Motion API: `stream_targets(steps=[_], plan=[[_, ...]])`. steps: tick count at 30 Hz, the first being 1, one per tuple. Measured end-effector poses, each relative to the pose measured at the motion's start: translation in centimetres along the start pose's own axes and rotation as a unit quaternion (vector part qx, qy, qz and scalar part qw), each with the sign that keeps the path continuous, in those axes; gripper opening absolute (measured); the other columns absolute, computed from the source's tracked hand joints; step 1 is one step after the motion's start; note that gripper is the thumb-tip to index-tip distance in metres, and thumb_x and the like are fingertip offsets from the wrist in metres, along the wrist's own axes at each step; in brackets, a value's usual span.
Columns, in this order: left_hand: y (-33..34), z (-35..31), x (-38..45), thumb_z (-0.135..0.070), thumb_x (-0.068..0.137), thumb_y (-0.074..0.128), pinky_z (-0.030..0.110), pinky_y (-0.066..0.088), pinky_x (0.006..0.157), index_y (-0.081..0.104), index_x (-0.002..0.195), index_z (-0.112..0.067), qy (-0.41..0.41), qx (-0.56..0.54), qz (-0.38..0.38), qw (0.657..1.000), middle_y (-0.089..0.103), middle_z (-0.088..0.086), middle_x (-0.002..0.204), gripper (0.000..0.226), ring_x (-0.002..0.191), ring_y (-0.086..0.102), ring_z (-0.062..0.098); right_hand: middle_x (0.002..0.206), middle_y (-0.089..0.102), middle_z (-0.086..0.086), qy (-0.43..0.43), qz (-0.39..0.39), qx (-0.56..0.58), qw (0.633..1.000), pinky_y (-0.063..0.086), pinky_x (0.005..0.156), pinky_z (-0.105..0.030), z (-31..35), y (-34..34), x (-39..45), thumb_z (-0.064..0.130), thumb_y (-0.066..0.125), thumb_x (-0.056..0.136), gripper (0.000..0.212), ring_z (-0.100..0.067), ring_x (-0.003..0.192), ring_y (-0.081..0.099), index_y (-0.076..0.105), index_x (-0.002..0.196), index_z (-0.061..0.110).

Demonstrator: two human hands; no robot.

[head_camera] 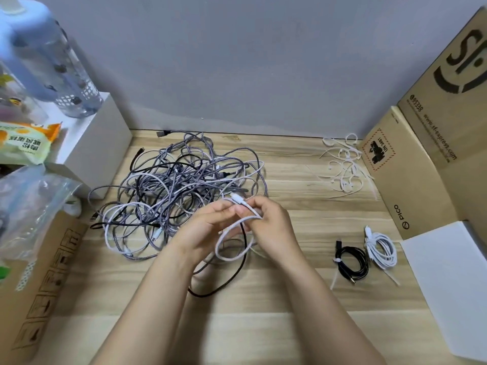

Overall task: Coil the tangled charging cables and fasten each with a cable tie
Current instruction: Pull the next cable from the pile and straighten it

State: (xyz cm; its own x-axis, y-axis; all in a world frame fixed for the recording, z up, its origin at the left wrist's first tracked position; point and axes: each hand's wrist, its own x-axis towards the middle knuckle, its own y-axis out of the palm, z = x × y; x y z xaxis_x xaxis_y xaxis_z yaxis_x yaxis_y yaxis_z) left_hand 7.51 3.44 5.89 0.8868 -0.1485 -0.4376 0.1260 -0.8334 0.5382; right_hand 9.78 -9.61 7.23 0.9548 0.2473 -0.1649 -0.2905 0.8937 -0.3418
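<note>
Head view: my left hand and right hand both pinch a white cable, first loop formed, mid-tabletop. Two tied coils lie near the right edge; the tangle remains, spare ties back right.

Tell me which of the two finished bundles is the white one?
The white coiled cable, nearest the cardboard box; the black coiled cable lies on its left.

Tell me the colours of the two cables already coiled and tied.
One black coil and one white coil, side by side on the right in the head view.
</note>
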Motion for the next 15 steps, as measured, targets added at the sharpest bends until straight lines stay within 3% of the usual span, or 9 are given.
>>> stream_targets(steps=[3, 6, 8, 11, 13, 15], plan=[[-0.2, 0.4, -1.7, -0.002, 0.082, 0.062, 0.015, 0.049, 0.068, 0.066, 0.085, -0.012, 0.087, 0.149, -0.120, 0.978, 0.069, -0.004, 0.079, 0.011, 0.077, 0.062, 0.008, 0.049, 0.053, 0.015, 0.002, 0.002, 0.051, 0.999, 0.039, 0.057, -0.023, 0.2, -1.7, -1.3, 0.015, 0.065, 0.087, 0.022, -0.003, 0.051, 0.046, 0.060, 0.069, 0.025], [-0.6, 0.4, -3.1, 0.003, 0.075, 0.072, 0.012, 0.045, 0.072, 0.061, 0.093, -0.022, 0.249, 0.287, -0.224, 0.898, 0.062, -0.005, 0.089, 0.032, 0.078, 0.056, 0.008, 0.045, 0.046, 0.012, 0.018, 0.029, 0.126, 0.991, 0.033, 0.049, -0.014, 0.2, -3.1, -3.1, 0.008, 0.062, 0.088, 0.021, -0.001, 0.044, 0.039, 0.057, 0.069, 0.016], [-0.4, 0.3, -4.2, -0.016, 0.072, 0.076, 0.010, 0.041, 0.082, 0.056, 0.107, -0.032, 0.303, 0.397, -0.163, 0.851, 0.060, -0.011, 0.104, 0.043, 0.093, 0.056, -0.001, 0.046, 0.046, 0.012, 0.017, 0.059, 0.149, 0.987, 0.031, 0.047, -0.011, 0.3, -3.4, -4.3, 0.006, 0.062, 0.087, 0.018, -0.001, 0.044, 0.038, 0.057, 0.071, 0.013], [1.5, 0.6, -5.5, -0.038, 0.082, 0.058, 0.014, 0.042, 0.087, 0.060, 0.105, -0.038, 0.334, 0.471, -0.042, 0.815, 0.064, -0.015, 0.108, 0.023, 0.103, 0.058, -0.004, 0.052, 0.050, 0.013, -0.041, 0.054, 0.123, 0.990, 0.034, 0.052, -0.012, 1.3, -3.7, -5.7, 0.014, 0.070, 0.082, 0.015, 0.000, 0.050, 0.043, 0.063, 0.071, 0.021], [3.1, 0.7, -6.2, -0.035, 0.088, 0.050, 0.012, 0.042, 0.084, 0.063, 0.099, -0.038, 0.364, 0.449, -0.024, 0.815, 0.065, -0.021, 0.104, 0.017, 0.098, 0.059, -0.004, 0.059, 0.057, 0.013, -0.100, 0.025, 0.105, 0.989, 0.041, 0.057, -0.017, 2.6, -4.2, -6.3, 0.024, 0.072, 0.075, 0.006, -0.001, 0.056, 0.049, 0.069, 0.072, 0.028], [4.1, 0.7, -6.6, -0.026, 0.091, 0.053, 0.010, 0.042, 0.082, 0.062, 0.100, -0.031, 0.371, 0.375, -0.004, 0.850, 0.066, -0.022, 0.099, 0.014, 0.094, 0.060, -0.004, 0.062, 0.061, 0.015, -0.136, 0.009, 0.101, 0.986, 0.045, 0.060, -0.022, 3.8, -5.0, -6.6, 0.025, 0.072, 0.074, 0.005, 0.000, 0.059, 0.052, 0.071, 0.074, 0.029]])
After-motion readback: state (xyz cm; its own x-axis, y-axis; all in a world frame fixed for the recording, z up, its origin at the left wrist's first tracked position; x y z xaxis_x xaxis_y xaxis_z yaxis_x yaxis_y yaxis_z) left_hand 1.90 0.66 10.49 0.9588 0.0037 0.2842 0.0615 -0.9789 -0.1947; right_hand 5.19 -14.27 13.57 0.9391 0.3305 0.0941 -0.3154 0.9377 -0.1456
